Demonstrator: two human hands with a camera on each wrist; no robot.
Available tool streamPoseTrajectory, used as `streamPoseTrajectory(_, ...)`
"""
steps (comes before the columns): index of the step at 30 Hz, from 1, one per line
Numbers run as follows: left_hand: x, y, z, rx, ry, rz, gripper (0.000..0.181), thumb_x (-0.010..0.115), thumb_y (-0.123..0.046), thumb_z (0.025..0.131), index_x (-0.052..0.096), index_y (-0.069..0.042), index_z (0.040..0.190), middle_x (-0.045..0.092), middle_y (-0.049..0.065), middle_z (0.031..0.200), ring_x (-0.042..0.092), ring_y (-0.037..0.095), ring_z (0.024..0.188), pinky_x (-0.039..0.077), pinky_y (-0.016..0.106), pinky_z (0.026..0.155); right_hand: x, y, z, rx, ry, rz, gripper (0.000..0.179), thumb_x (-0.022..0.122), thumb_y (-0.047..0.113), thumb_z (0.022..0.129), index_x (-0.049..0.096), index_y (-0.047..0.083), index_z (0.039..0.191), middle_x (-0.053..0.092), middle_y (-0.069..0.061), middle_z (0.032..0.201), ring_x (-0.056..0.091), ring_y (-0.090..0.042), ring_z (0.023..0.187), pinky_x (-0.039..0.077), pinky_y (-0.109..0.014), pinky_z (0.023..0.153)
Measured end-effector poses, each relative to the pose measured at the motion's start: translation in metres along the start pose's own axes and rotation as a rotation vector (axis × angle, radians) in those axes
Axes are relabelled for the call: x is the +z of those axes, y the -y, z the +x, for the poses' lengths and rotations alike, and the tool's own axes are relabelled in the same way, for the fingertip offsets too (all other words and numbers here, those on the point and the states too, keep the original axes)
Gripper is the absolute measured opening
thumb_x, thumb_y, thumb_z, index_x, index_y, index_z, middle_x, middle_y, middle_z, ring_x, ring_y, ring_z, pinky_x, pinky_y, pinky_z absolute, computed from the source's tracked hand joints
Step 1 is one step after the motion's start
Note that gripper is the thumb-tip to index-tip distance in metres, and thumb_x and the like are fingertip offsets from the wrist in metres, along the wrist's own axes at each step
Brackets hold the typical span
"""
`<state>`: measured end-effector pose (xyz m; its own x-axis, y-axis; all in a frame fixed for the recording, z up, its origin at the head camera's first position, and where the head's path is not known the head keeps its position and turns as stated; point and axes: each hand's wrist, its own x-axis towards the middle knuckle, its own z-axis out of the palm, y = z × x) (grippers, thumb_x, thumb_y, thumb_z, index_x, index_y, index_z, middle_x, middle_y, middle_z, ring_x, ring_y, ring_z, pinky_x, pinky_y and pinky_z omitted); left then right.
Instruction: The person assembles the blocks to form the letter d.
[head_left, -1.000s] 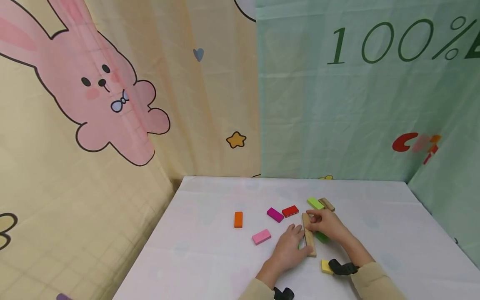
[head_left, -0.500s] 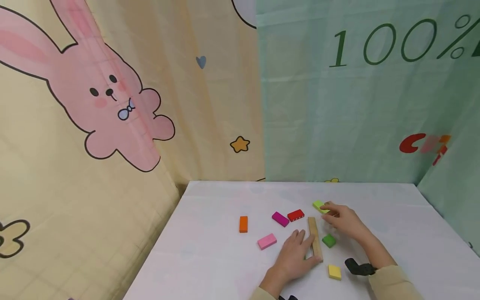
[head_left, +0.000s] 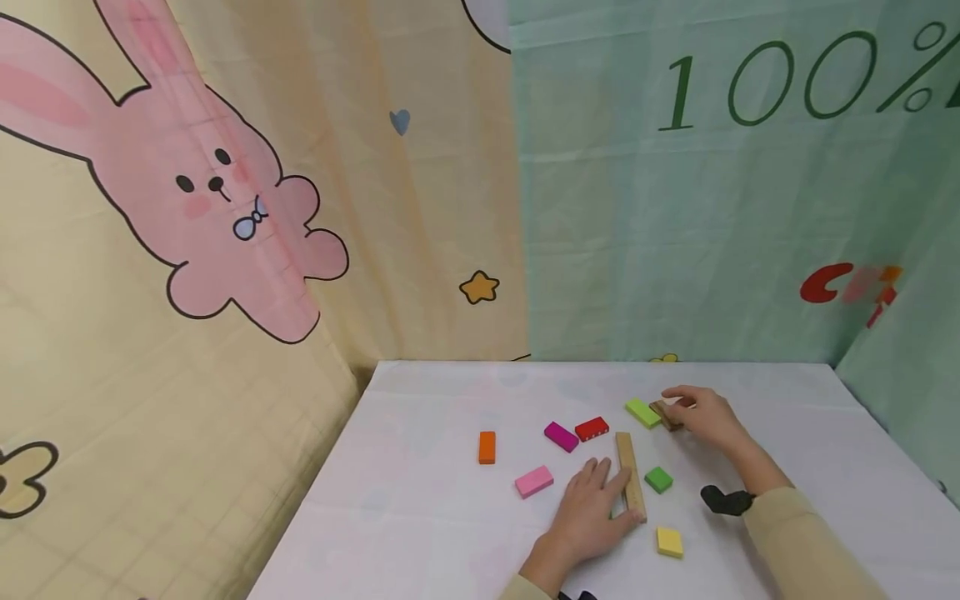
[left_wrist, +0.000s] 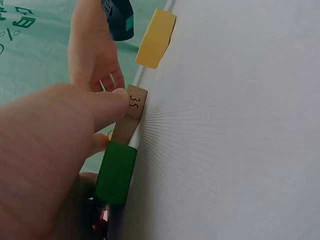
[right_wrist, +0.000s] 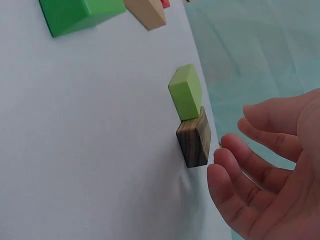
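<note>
The left hand (head_left: 590, 512) rests along the left side of a long pale wooden strip (head_left: 634, 492), its thumb touching the near end and its fingers extended. The left wrist view shows the thumb on the strip's end, which is marked 35. A dark green block (left_wrist: 116, 172) lies beside that hand and is mostly hidden in the head view. Farther back, the right hand (head_left: 705, 421) has its fingers loosely bent next to a dark striped wooden block (right_wrist: 195, 140). In the right wrist view a small gap separates fingertips and block. A lime green block (right_wrist: 186, 92) touches that striped block.
Right of the strip lie a green block (head_left: 658, 479) and a yellow block (head_left: 670, 542). To its left are red (head_left: 592, 429), magenta (head_left: 561, 436), pink (head_left: 534, 482) and orange (head_left: 487, 447) blocks. Printed cloth (head_left: 712, 233) hangs behind the white table (head_left: 420, 533).
The right hand has left the strip and moved back and right, past the lime block to the striped block. The left hand stays at the strip. The head view has shifted slightly.
</note>
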<state>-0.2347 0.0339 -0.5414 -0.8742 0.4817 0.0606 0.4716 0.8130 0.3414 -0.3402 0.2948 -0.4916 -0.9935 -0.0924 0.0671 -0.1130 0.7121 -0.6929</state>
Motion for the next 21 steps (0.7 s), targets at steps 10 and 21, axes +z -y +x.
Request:
streamPoseTrajectory(10,0.002,0.001,-0.001,0.0,-0.025,-0.009,0.065,0.047,-0.066,0.096,0.038,-0.039,0.154,0.034,-0.006,0.16,0.028,0.021,0.147,0.035,0.044,0.114,-0.006,-0.025,0.013,0.017,0.216,0.035,0.053,0.058,0.024,0.103,0.043,0.0,0.149,0.055,-0.028,0.122,0.057,-0.035,0.103,0.054,-0.042,0.076)
streamPoseTrajectory(21,0.0,0.002,0.0,0.024,-0.058,0.013,0.065,0.045,-0.067,0.097,0.039,-0.036,0.154,0.036,-0.003,0.159,0.03,0.021,0.146,0.035,0.044,0.113,-0.008,-0.03,0.018,-0.027,0.292,0.002,0.058,0.062,0.017,0.098,0.042,0.004,0.151,0.054,-0.025,0.123,0.052,-0.035,0.103,0.047,-0.045,0.081)
